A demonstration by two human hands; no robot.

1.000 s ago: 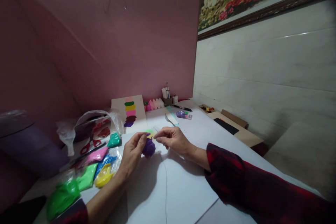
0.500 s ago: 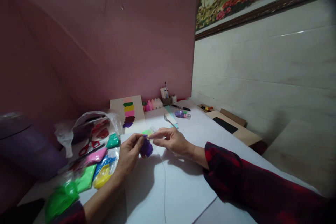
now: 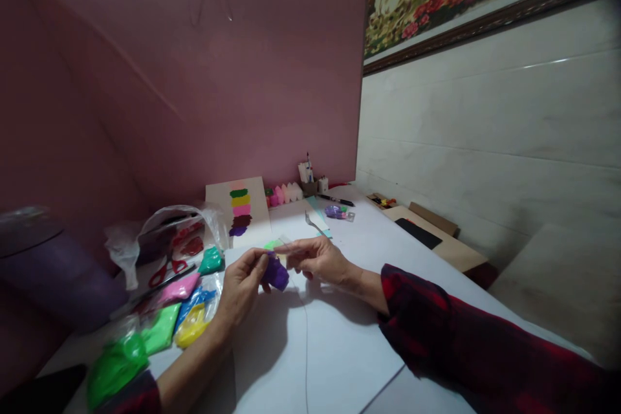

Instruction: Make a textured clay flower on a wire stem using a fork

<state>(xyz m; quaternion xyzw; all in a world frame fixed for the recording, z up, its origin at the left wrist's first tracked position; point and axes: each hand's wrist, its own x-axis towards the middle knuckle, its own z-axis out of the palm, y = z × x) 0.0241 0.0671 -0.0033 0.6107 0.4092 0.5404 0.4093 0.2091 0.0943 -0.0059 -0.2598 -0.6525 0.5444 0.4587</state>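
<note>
Pinched between the thumb and fingers of my left hand (image 3: 244,278) is a purple crumpled piece (image 3: 276,273), held above the white paper. My right hand (image 3: 323,262) is beside it, index finger stretched toward the top of the purple piece and the other fingers curled; whether it grips anything is too small to tell. A thin dark line (image 3: 306,343) runs down the white paper (image 3: 339,349) below the hands. Just behind my right hand lies a fork (image 3: 315,225). Something light green (image 3: 272,244) shows behind the fingertips.
Bags of coloured clay (image 3: 162,326), red-handled scissors (image 3: 167,270) and a clear plastic bag (image 3: 123,252) lie at the left. A card with paint swatches (image 3: 257,207), a pen holder (image 3: 309,188) and a black pen (image 3: 336,200) are at the back. A purple bottle (image 3: 58,278) stands far left.
The purple piece has shifted slightly right and now looks wider and tilted. My right fingers have moved closer in, curling more beside it. My left hand keeps its pinch.
</note>
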